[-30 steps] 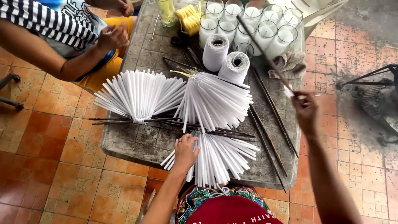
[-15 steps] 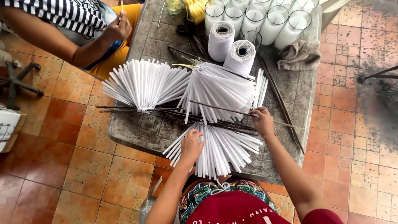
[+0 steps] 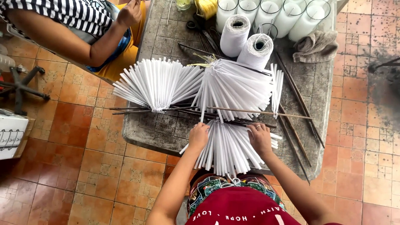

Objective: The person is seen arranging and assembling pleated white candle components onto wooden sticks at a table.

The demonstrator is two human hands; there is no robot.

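Note:
A fan of thin white candles (image 3: 227,148) lies at the near edge of a grey stone table (image 3: 166,125). My left hand (image 3: 198,135) rests on the fan's left side, fingers pressing down on the candles. On the fan's right side my right hand (image 3: 260,137), with a ring, touches the candles near a long thin stick (image 3: 258,112) that lies across the table. Two more candle fans (image 3: 158,85) (image 3: 233,87) are spread out farther back.
Two spools of white string (image 3: 235,35) (image 3: 255,51) stand behind the fans, with glass jar candles (image 3: 287,16) at the back edge and a grey rag (image 3: 316,46). Dark sticks (image 3: 298,104) lie on the right. Another person in a striped shirt (image 3: 79,16) sits at the upper left.
My right hand came down from the upper right, where it held a stick, to the near fan's right side. The stick now lies across the table. My left hand stayed on the fan.

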